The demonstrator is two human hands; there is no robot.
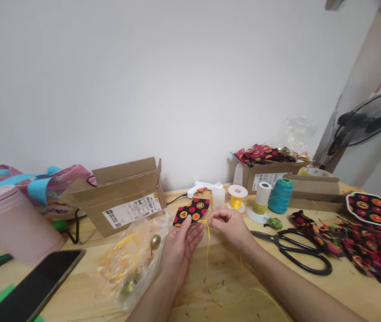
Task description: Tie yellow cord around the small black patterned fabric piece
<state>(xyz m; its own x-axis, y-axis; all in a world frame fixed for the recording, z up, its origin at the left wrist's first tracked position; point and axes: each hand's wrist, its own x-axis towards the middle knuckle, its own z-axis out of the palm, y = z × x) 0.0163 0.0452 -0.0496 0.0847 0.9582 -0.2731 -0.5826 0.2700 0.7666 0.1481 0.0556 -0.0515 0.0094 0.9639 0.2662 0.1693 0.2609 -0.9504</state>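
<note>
My left hand [188,237] grips a dark fabric piece [192,212] with red and yellow flower circles, the thumb on top and fingers underneath. At the fabric's lower right edge, a yellow cord [208,264] is attached and hangs down in a loop to the table. My right hand [228,226] is just to the right, thumb and forefinger pinched together at the yellow cord close to the fabric. Its other fingers are curled. Black-handled scissors [299,250] lie right of my right wrist.
Behind my hands stand a white bottle [218,195], a yellow cord spool [236,202], and a teal thread cone [280,196]. Fabric scraps [367,246] cover the right side. A plastic bag [133,259] with bells, a phone [39,284] and a cardboard box [123,197] are left.
</note>
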